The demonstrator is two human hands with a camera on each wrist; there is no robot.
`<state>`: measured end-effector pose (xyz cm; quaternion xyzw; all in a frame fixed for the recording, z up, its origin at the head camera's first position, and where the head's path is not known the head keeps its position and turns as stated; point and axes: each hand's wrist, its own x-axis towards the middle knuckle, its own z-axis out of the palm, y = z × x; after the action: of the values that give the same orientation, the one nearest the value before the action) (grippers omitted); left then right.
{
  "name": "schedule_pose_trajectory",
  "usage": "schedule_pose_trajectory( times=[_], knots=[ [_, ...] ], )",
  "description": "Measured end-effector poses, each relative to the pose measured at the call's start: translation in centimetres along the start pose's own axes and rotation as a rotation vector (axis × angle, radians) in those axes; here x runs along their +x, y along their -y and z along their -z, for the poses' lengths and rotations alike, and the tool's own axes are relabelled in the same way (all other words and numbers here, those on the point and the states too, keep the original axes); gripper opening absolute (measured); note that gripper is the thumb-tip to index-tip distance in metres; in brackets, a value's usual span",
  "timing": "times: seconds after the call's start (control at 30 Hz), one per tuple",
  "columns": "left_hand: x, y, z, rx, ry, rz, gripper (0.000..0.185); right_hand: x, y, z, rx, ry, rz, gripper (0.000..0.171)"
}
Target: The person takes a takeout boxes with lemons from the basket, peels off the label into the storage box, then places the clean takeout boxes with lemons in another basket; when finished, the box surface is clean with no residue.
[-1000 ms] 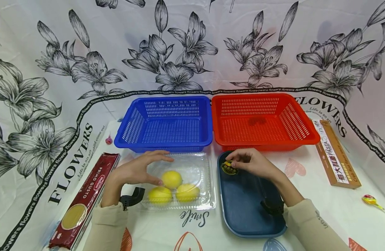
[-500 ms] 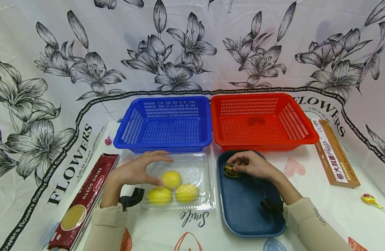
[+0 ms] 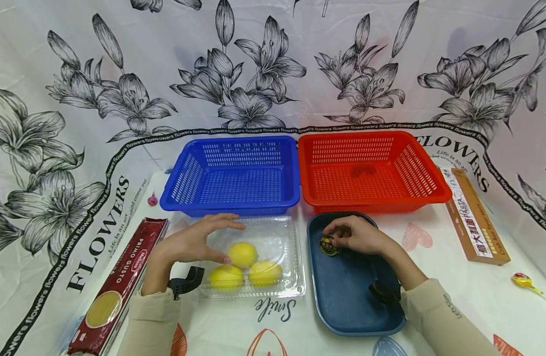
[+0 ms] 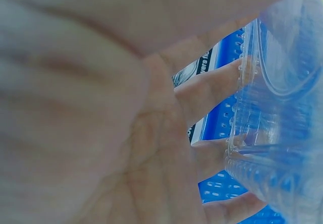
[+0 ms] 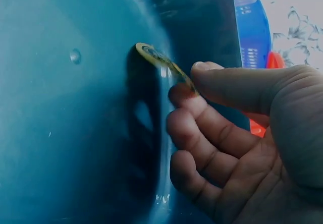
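Note:
A clear plastic clamshell box (image 3: pixel 283 238) holds three yellow lemons (image 3: pixel 242 254). My left hand (image 3: pixel 212 241) rests on its lid with spread fingers, thumb by the rear lemon; the left wrist view shows those fingers (image 4: pixel 212 90) against the clear lid (image 4: pixel 282 133). To the right lies a dark blue tray (image 3: pixel 348 301). At its far end my right hand (image 3: pixel 340 237) pinches a small round black-and-yellow sticker (image 3: pixel 328 246) between thumb and forefinger. In the right wrist view the sticker (image 5: pixel 157 58) stands edge-up off the tray (image 5: pixel 60 133), nipped by my right hand (image 5: pixel 187 84).
A blue basket (image 3: pixel 230 201) and a red basket (image 3: pixel 376 202) stand behind, side by side. A red pasta pack (image 3: pixel 117 287) lies at the left, a brown pasta box (image 3: pixel 475 217) at the right. A lollipop (image 3: pixel 524 283) lies far right, a small pink sweet (image 3: pixel 153 200) near the blue basket.
My right hand has shifted the round sticker slightly nearer and to the right on the tray. The left hand has stayed on the clear lid.

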<state>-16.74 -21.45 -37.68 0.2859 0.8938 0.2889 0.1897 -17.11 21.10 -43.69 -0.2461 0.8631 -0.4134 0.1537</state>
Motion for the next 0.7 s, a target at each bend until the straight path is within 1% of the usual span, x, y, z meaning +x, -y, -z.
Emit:
schedule_pose_trajectory(
  times=[0.4, 0.5, 0.7],
  knots=[
    [0.1, 0.1, 0.0, 0.001, -0.003, -0.004, 0.069, -0.3, 0.6, 0.3, -0.126, -0.024, -0.001, 0.024],
    [0.0, 0.1, 0.0, 0.004, -0.001, -0.006, 0.069, -0.4, 0.8, 0.3, -0.128, -0.033, -0.001, 0.025],
    [0.1, 0.0, 0.0, -0.004, -0.002, -0.01, 0.069, -0.9, 1.4, 0.5, -0.098, -0.042, -0.013, 0.027]
  ],
)
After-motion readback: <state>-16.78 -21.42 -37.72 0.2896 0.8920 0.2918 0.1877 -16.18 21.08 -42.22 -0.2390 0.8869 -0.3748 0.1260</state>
